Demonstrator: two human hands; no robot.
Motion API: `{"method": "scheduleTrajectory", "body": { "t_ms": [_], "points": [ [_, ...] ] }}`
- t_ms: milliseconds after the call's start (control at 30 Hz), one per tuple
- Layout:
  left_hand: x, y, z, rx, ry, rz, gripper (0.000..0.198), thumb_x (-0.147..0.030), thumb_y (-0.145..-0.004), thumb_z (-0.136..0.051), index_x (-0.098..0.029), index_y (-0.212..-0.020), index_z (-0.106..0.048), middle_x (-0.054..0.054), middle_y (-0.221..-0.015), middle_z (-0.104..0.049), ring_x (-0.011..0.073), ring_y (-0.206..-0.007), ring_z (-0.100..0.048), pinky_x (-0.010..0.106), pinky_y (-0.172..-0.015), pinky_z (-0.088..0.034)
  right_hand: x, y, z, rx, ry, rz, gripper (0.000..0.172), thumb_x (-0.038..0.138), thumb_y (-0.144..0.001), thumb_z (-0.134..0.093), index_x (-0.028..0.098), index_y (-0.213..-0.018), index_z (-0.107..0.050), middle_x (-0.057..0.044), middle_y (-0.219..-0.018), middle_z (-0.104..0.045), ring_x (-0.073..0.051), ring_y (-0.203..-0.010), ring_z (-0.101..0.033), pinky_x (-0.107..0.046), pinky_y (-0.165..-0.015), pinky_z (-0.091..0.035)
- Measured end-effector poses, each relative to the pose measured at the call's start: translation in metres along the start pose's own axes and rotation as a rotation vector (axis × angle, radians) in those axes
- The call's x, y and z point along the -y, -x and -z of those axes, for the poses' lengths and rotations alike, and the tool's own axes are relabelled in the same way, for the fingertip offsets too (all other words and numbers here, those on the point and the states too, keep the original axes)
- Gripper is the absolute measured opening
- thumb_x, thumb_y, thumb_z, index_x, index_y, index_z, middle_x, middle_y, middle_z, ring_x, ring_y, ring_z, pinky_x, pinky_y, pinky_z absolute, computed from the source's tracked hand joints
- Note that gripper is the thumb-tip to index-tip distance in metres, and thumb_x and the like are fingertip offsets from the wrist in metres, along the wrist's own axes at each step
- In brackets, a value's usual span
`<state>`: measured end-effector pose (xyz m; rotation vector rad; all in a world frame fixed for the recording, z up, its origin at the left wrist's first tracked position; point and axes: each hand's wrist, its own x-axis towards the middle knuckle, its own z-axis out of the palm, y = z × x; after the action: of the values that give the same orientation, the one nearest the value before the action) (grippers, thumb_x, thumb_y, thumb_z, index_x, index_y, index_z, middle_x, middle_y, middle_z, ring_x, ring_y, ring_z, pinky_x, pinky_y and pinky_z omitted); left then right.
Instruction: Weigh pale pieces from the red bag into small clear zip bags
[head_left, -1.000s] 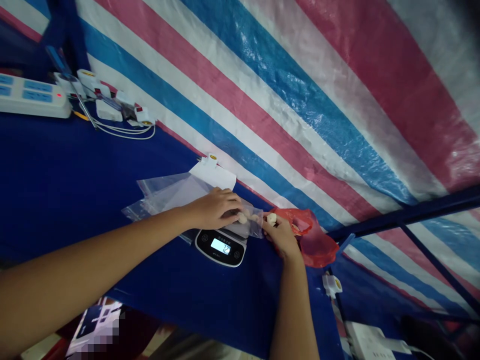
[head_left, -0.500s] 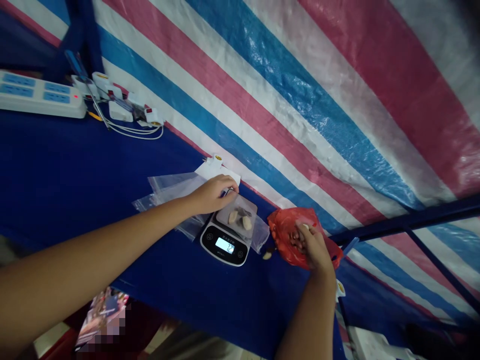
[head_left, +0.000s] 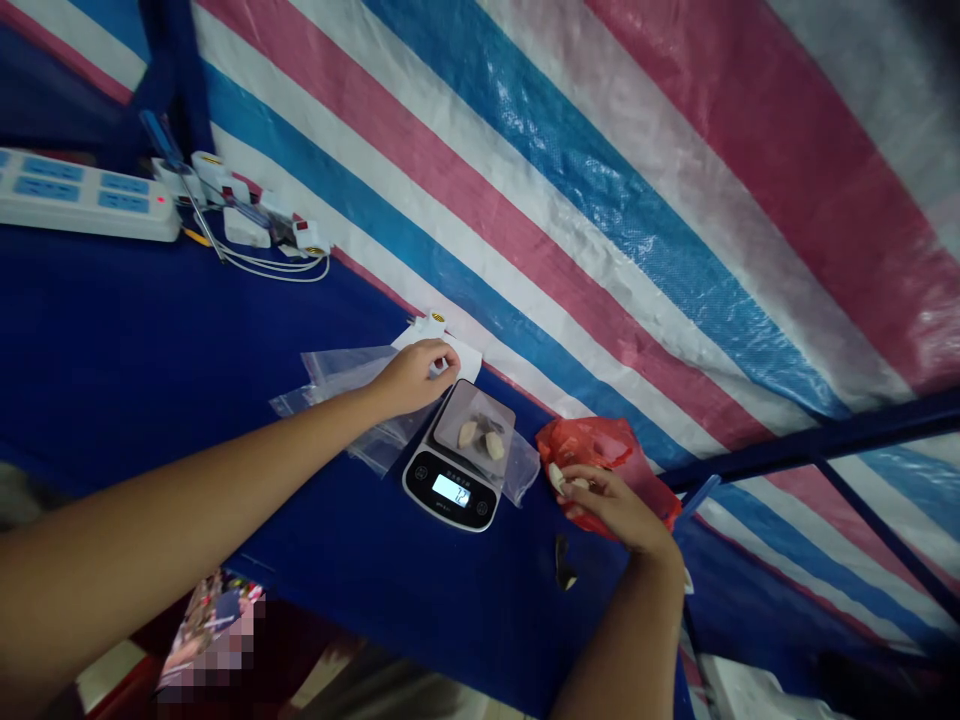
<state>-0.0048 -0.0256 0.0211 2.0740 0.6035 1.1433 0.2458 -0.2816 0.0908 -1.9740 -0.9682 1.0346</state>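
My right hand [head_left: 607, 500] pinches a pale, clove-like piece [head_left: 556, 478] at the near-left side of a red plastic bag [head_left: 600, 440]; the fingers hide much of the bag's contents. My left hand [head_left: 420, 375] is curled, thumb and forefinger meeting in a loop, with nothing visible in it. It hovers just left of a small digital scale [head_left: 450, 503]. On the scale's plate lie pale chunks [head_left: 493, 446] and some dark bits, apparently on or in clear plastic. The lit display seems to read 7.2. A dark piece with a pale tip [head_left: 564, 565] lies on the blue tabletop.
Clear zip bags [head_left: 352, 365] lie under my left forearm, and white paper [head_left: 469, 362] behind that hand. A power strip [head_left: 82, 195], a screwdriver [head_left: 169, 145] and cabled white devices [head_left: 247, 225] are at back left. A striped tarp [head_left: 525, 230] walls the back.
My left hand has drawn slightly left, off the scale's edge. The right hand has moved left from inside the red bag, holding a pale piece. The loose dark piece now lies nearer me.
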Motion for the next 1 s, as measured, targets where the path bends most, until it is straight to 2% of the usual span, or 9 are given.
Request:
{"method": "scheduleTrajectory", "body": {
  "t_ms": [100,200,367,500,633,767,900,1000],
  "points": [
    [0.001,0.001,-0.001,0.015,0.023,0.019,0.010,-0.026,-0.085,-0.057,-0.019,-0.083,-0.064,0.004,-0.088,-0.066,0.0143,-0.079,-0.056,0.028,-0.065,-0.041,0.001,-0.001,-0.002,0.015,-0.001,0.014,0.048,0.050,-0.065,-0.088,0.020,-0.100,-0.074,-0.003,-0.088,-0.070,-0.018,-0.080,-0.069,-0.034,-0.076,-0.060],
    [0.000,0.002,-0.002,0.028,0.035,0.025,0.009,-0.026,-0.085,-0.058,-0.019,-0.083,-0.064,0.003,-0.088,-0.067,0.0139,-0.078,-0.056,0.028,-0.067,-0.041,-0.001,-0.002,0.001,0.034,0.023,0.039,0.049,0.048,-0.067,-0.088,0.023,-0.106,-0.071,-0.002,-0.092,-0.069,-0.018,-0.080,-0.068,-0.030,-0.070,-0.059],
    [-0.001,0.002,-0.002,0.040,0.044,0.030,0.009,-0.025,-0.084,-0.058,-0.019,-0.083,-0.064,0.003,-0.087,-0.067,0.0135,-0.077,-0.056,0.029,-0.068,-0.041,-0.008,-0.005,0.005,0.018,-0.043,0.090,0.043,0.040,-0.069,-0.090,0.022,-0.098,-0.063,0.002,-0.085,-0.066,-0.014,-0.076,-0.065,-0.024,-0.063,-0.053],
    [-0.002,0.002,-0.002,0.052,0.045,0.031,0.008,-0.024,-0.084,-0.058,-0.020,-0.083,-0.065,0.002,-0.087,-0.068,0.0129,-0.075,-0.056,0.029,-0.068,-0.041,-0.003,-0.008,-0.002,-0.016,-0.086,0.116,0.045,0.040,-0.064,-0.093,0.021,-0.091,-0.062,0.000,-0.084,-0.069,-0.015,-0.077,-0.066,-0.025,-0.067,-0.055],
    [-0.004,0.004,-0.002,0.066,0.053,0.015,0.008,-0.024,-0.085,-0.057,-0.019,-0.084,-0.064,0.003,-0.089,-0.068,0.0128,-0.076,-0.056,0.029,-0.069,-0.042,0.004,-0.013,-0.011,-0.072,-0.107,0.141,0.048,0.045,-0.062,-0.093,0.021,-0.096,-0.069,-0.004,-0.094,-0.073,-0.018,-0.084,-0.070,-0.030,-0.077,-0.058],
    [-0.009,0.007,-0.004,0.130,0.041,-0.090,0.009,-0.026,-0.087,-0.057,-0.020,-0.085,-0.063,0.003,-0.090,-0.066,0.0140,-0.080,-0.057,0.030,-0.074,-0.044,0.007,-0.025,-0.023,-0.123,-0.043,0.180,0.046,0.046,-0.064,-0.091,0.021,-0.098,-0.074,-0.003,-0.089,-0.073,-0.017,-0.080,-0.069,-0.029,-0.075,-0.057],
    [-0.013,0.010,-0.005,0.265,0.007,-0.168,0.012,-0.031,-0.086,-0.060,-0.020,-0.089,-0.062,0.003,-0.093,-0.063,0.0144,-0.081,-0.057,0.030,-0.075,-0.044,0.007,-0.038,-0.038,-0.211,-0.102,0.219,0.043,0.045,-0.060,-0.093,0.021,-0.092,-0.075,-0.003,-0.088,-0.075,-0.017,-0.083,-0.069,-0.027,-0.078,-0.055],
    [-0.015,0.010,-0.007,0.328,0.011,-0.154,0.013,-0.032,-0.085,-0.062,-0.020,-0.089,-0.061,0.003,-0.092,-0.062,0.0123,-0.074,-0.056,0.029,-0.071,-0.044,0.007,-0.046,-0.049,-0.222,-0.184,0.196,0.044,0.043,-0.059,-0.093,0.021,-0.090,-0.072,-0.002,-0.081,-0.073,-0.014,-0.071,-0.066,-0.024,-0.066,-0.051]
  ]
}}
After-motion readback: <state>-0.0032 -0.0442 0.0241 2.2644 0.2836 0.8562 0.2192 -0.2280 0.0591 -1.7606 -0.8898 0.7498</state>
